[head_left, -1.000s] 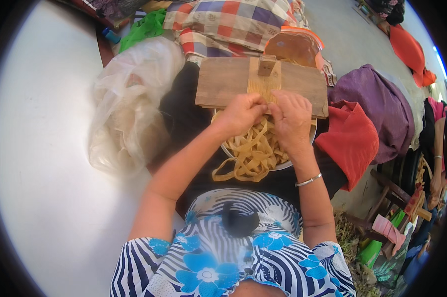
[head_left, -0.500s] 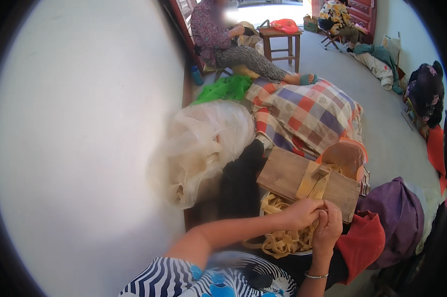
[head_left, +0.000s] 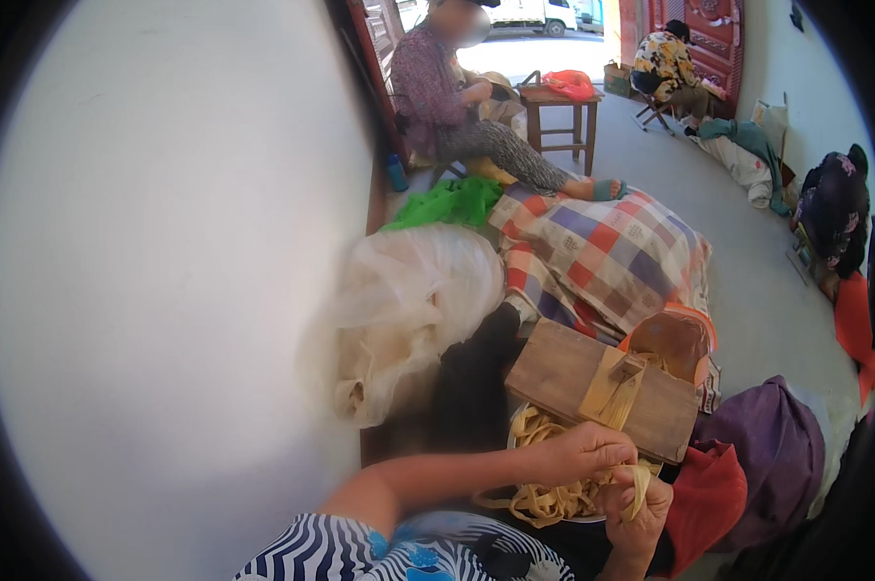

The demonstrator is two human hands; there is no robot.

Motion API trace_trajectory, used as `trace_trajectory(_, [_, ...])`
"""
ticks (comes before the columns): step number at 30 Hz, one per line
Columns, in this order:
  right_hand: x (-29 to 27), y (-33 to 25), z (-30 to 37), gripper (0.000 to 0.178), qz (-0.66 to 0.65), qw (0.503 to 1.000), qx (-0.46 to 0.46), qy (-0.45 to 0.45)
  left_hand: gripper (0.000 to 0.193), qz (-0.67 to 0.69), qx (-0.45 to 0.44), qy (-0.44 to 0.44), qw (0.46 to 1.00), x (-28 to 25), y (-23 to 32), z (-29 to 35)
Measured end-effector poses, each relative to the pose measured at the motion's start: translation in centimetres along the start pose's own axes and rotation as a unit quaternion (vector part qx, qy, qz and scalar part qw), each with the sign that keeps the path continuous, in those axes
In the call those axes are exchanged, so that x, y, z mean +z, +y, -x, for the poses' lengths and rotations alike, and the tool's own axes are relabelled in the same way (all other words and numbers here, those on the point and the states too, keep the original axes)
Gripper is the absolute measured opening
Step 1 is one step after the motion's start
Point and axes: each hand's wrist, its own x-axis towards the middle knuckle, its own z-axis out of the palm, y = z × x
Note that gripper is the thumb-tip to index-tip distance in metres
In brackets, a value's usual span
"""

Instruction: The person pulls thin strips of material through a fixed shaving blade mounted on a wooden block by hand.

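My left hand is closed in a pinch on a flat tan strip, just in front of a wooden board. My right hand grips the same strip, which loops up over its fingers. Below my hands, a heap of tan strips fills a white-rimmed bowl, partly hidden by my left forearm. The wooden board lies tilted across the far side of the bowl. On it sit a small wooden block and a band of tan fibres.
Beyond the board stands an orange container. Checked cloth covers a pile, beside a filled translucent bag. Red cloth and a purple bundle lie right. A seated person works near a wooden stool; others sit farther right.
My hands have moved slightly apart, the right one lower and turned, and the strip between them now shows. The view has tilted up, so the scene sits lower.
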Motion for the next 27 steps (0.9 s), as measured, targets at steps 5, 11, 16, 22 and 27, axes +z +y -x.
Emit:
trace_trajectory(5, [-1.6,3.5,-2.1,0.016,0.386,0.895,-0.137,0.177,0.051,0.018,0.031,0.06,0.998,3.2,-2.3,0.9])
trace_trajectory(11, [-3.4,4.8,-1.6,0.018,0.556,0.804,-0.157,0.143,0.045,0.049,-0.084,0.084,0.992,3.0,-6.0,0.5])
trace_trajectory(16, [-4.5,6.0,-0.9,0.014,0.588,0.792,-0.131,0.095,0.032,-0.155,-0.105,0.064,0.98,2.2,-8.4,1.3])
trace_trajectory(22, [-5.8,8.7,2.3,0.03,0.185,0.953,0.207,0.119,0.025,-0.442,0.068,0.122,0.886,2.5,-7.8,3.0])
trace_trajectory(27, [-4.1,8.5,2.0,0.018,-0.154,0.958,0.213,0.118,0.026,-0.355,0.132,0.162,0.911,3.2,-7.9,2.7])
